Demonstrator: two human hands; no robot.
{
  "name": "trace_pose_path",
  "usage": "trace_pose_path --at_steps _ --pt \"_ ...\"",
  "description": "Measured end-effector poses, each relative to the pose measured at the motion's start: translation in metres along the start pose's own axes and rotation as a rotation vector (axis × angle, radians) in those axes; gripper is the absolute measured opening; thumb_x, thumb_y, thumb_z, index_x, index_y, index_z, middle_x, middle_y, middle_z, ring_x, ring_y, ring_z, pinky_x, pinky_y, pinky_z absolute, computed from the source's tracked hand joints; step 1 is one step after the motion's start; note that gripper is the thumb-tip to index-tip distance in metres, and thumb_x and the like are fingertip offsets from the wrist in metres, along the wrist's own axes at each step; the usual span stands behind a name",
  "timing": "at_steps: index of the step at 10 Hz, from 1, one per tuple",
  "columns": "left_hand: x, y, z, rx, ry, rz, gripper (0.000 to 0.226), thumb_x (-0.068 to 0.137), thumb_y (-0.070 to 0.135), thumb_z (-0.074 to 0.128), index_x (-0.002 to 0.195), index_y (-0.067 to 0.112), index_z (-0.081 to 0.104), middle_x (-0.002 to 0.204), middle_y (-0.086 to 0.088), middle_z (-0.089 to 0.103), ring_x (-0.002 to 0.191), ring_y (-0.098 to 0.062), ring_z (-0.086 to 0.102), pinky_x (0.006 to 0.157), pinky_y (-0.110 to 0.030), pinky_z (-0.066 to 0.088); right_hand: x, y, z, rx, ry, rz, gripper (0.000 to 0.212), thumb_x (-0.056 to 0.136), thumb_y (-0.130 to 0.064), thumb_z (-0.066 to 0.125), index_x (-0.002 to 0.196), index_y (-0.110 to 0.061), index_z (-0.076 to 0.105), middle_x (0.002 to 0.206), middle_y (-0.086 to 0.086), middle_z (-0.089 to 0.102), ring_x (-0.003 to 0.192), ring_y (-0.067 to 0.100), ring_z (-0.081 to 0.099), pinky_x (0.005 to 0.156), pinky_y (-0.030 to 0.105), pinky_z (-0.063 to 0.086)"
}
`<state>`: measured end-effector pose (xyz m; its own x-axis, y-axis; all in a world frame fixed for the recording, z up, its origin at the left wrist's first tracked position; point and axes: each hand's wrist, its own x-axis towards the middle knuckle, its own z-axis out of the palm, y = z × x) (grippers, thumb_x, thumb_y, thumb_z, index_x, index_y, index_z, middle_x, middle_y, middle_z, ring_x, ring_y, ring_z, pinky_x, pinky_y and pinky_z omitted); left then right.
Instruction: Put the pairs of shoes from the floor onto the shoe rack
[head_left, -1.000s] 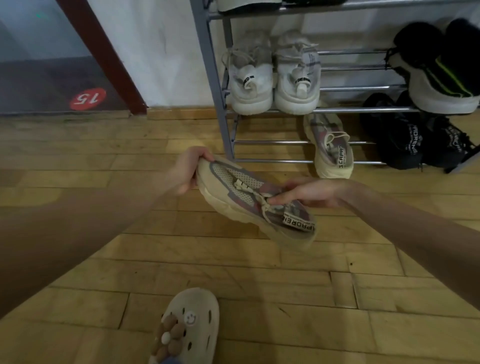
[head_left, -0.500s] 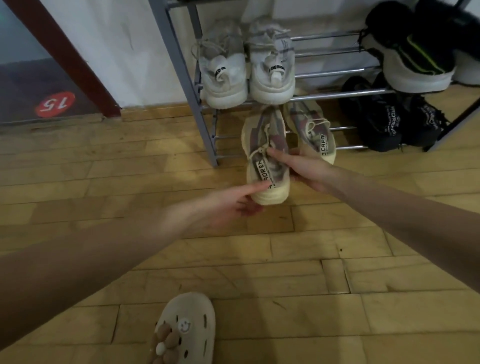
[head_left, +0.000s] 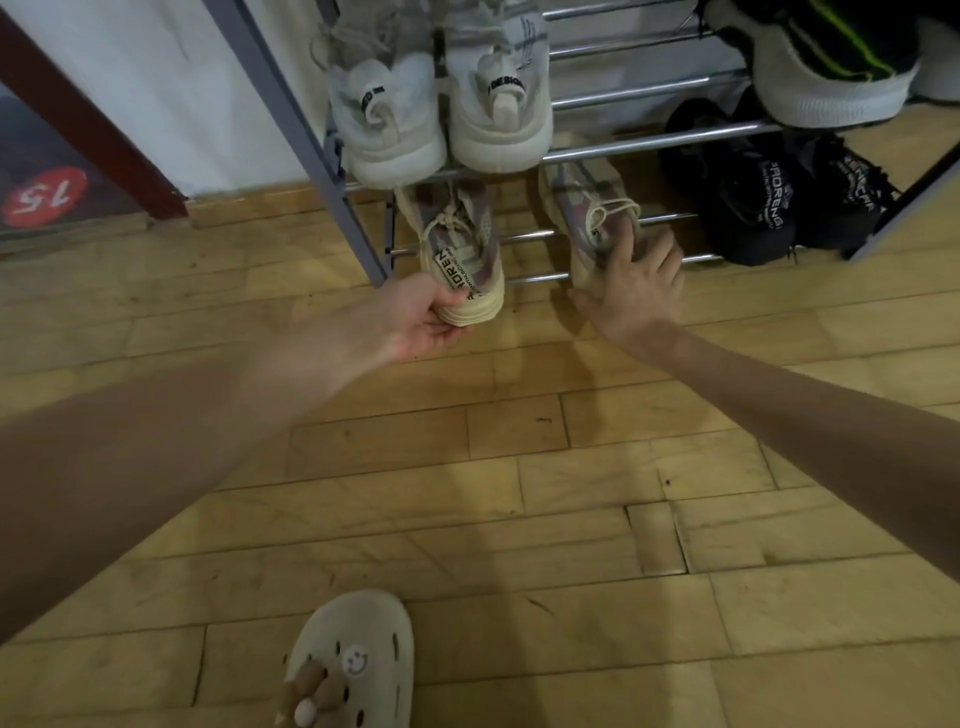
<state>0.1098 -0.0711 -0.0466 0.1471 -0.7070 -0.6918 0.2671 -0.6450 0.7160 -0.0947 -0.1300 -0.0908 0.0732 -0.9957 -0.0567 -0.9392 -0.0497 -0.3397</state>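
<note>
Sliding second beige sneaker (head_left: 462, 249) onto bottom rack (head_left: 524, 236) tier, left hand (head_left: 415, 322) gripping heel; right hand (head_left: 631, 283) moved across, spread flat on its mate (head_left: 587, 208) (probably nudging straight). Pair nearly shelved.

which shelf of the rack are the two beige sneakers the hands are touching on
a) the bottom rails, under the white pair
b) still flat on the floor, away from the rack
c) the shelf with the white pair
a: both beige sneakers lie on the lowest rails of the shoe rack, below the white pair; the left hand grips one heel and the right hand rests on the other.

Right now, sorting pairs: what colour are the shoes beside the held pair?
Black shoes, white lettering; head view.
</note>
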Motion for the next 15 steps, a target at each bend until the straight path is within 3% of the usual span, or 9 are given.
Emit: trace_pose_path --at_steps 1,4,5,6,8,11,12,14,15 --pt "0.010 0.005 0.000 0.063 0.073 -0.044 0.031 0.089 0.000 0.056 0.118 0.009 0.054 0.101 -0.008 0.065 0.089 -0.021 0.062 0.072 -0.025 0.050 0.009 -0.004 0.005 0.115 -0.005 0.077 0.093 0.080 -0.040 0.069 0.150 -0.015 0.014 0.140 0.027 0.031 0.130 0.045 0.030 0.107 0.051 0.027" --pt "0.025 0.007 -0.024 -0.067 0.181 -0.091 0.021 0.089 0.000 0.059 0.109 0.002 0.054 0.101 -0.010 0.061 0.090 -0.021 0.060 0.086 -0.025 0.048 0.008 -0.025 0.021 0.271 0.134 -0.083 0.079 0.087 -0.048 0.059 0.149 -0.019 0.020 0.137 0.023 0.038 0.128 0.041 0.035 0.105 0.052 0.030" --pt "0.029 0.012 -0.028 -0.168 0.198 -0.062 0.027 0.088 -0.001 0.058 0.115 0.001 0.053 0.105 -0.012 0.063 0.099 -0.021 0.061 0.087 -0.027 0.051 0.015 -0.048 0.028 0.283 0.166 -0.055 0.078 0.087 -0.050 0.059 0.148 -0.017 0.022 0.136 0.022 0.039 0.125 0.040 0.038 0.104 0.049 0.030" --pt "0.033 0.016 -0.029 -0.207 0.201 -0.055 0.038 0.088 0.001 0.060 0.125 0.003 0.051 0.118 -0.012 0.062 0.108 -0.022 0.060 0.080 -0.027 0.052 0.023 -0.071 0.031 0.245 0.177 -0.024 0.077 0.089 -0.050 0.058 0.148 -0.015 0.023 0.135 0.023 0.039 0.124 0.041 0.039 0.102 0.049 0.031" --pt "0.037 0.018 -0.030 -0.212 0.226 -0.063 0.046 0.087 0.009 0.064 0.130 0.005 0.048 0.124 -0.014 0.059 0.108 -0.023 0.059 0.067 -0.027 0.052 0.029 -0.096 0.043 0.216 0.157 -0.021 0.077 0.090 -0.053 0.054 0.148 -0.013 0.024 0.139 0.025 0.035 0.127 0.041 0.036 0.102 0.049 0.031" --pt "0.041 0.008 -0.030 -0.303 0.236 -0.026 0.030 0.084 0.021 0.070 0.102 0.003 0.054 0.094 -0.012 0.063 0.083 -0.020 0.062 0.067 -0.028 0.055 0.017 -0.077 0.051 0.209 0.050 -0.197 0.067 0.098 -0.046 0.043 0.149 -0.006 0.023 0.140 0.028 0.032 0.127 0.043 0.034 0.106 0.047 0.027" --pt "0.041 0.006 -0.027 -0.320 0.257 -0.014 0.042 0.082 0.024 0.072 0.113 0.004 0.053 0.094 -0.010 0.063 0.081 -0.019 0.062 0.060 -0.027 0.055 0.014 -0.074 0.047 0.209 0.029 -0.220 0.067 0.098 -0.045 0.043 0.149 -0.006 0.023 0.140 0.028 0.033 0.127 0.042 0.034 0.107 0.046 0.027" --pt "0.040 -0.001 -0.024 -0.352 0.253 0.028 0.045 0.082 0.030 0.071 0.115 0.007 0.052 0.109 -0.010 0.065 0.087 -0.019 0.063 0.071 -0.026 0.056 0.018 -0.057 0.042 0.291 -0.069 -0.317 0.075 0.097 -0.044 0.048 0.153 -0.009 0.013 0.148 0.028 0.027 0.136 0.044 0.029 0.112 0.050 0.031" --pt "0.043 -0.022 -0.019 -0.202 0.422 0.093 0.047 0.089 0.046 0.058 0.114 0.006 0.055 0.100 -0.013 0.068 0.080 -0.020 0.066 0.065 -0.027 0.055 0.012 -0.043 0.044 0.296 -0.055 -0.400 0.073 0.097 -0.036 0.050 0.153 -0.006 0.013 0.146 0.027 0.030 0.136 0.042 0.030 0.111 0.050 0.033"
